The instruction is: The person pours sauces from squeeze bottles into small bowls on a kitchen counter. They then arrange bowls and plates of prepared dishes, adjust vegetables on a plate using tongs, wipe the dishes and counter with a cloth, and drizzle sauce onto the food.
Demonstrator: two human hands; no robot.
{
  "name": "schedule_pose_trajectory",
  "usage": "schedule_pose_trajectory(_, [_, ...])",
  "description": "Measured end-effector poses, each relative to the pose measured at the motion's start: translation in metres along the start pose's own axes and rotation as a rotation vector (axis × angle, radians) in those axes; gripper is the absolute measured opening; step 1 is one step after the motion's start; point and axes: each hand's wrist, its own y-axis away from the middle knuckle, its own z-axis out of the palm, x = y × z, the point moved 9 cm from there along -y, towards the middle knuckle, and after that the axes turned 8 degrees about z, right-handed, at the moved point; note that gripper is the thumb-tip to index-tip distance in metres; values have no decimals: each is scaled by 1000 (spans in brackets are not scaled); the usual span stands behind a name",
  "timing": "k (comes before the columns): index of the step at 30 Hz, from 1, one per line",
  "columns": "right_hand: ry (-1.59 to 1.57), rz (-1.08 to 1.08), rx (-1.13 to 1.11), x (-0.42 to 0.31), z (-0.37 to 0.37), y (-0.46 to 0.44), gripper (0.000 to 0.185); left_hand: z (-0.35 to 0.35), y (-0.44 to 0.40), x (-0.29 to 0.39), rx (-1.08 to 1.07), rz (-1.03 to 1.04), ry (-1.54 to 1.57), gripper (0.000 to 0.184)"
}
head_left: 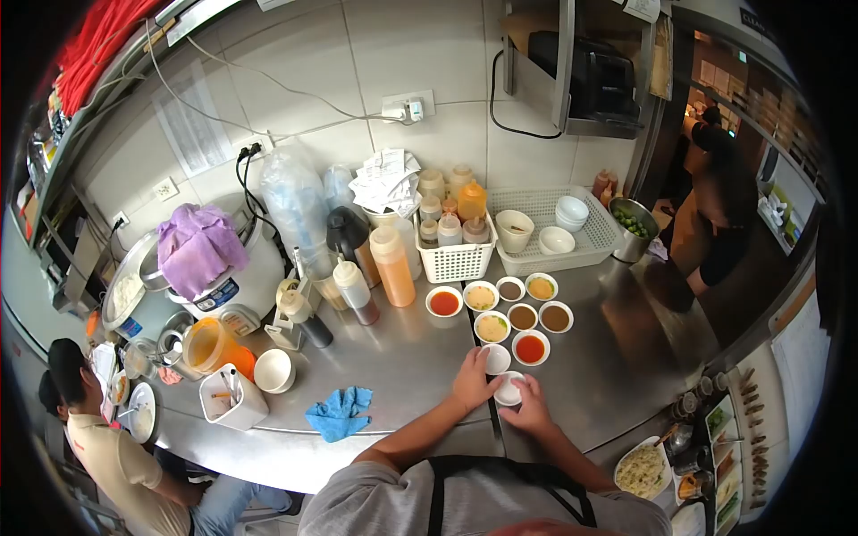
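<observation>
Two small white sauce bowls are at my hands, just in front of my body. My left hand [474, 384] has its fingers at the rim of the upper sauce bowl [497, 360], and its thumb reaches toward the lower sauce bowl [509, 391]. Around the right side of that lower bowl, my right hand [531, 409] is closed. Beyond them stands a cluster of filled sauce bowls: red sauce [531, 348], brown sauce [556, 317], a pale sauce with green bits [492, 328], and several others. What the two near bowls contain is hard to make out.
Squeeze bottles [391, 265] and a white bottle basket [456, 261] line the back. A perforated tray [594, 246] holds white bowls. A blue cloth [340, 413] and a white utensil bin [234, 399] lie leftward. One person [134, 447] sits left; another [719, 196] stands beyond the right opening.
</observation>
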Motion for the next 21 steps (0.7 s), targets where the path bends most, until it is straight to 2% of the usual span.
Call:
schedule_pose_trajectory(3, [240, -55, 26, -12, 11, 11, 58, 3, 6, 2, -18, 88, -132, 58])
schedule_pose_trajectory(8, [223, -95, 143, -16, 10, 13, 47, 3, 8, 3, -33, 102, -158, 44])
schedule_pose_trajectory(14, [193, -87, 188, -16, 5, 11, 43, 3, 6, 1, 4, 127, -156, 43])
schedule_pose_trajectory(19, [160, -82, 204, -16, 1, 10, 43, -15, -2, 6, 141, 168, -86, 42])
schedule_pose_trajectory(21, [144, -30, 142, -12, 3, 9, 45, -33, -19, 9, 170, 182, -78, 41])
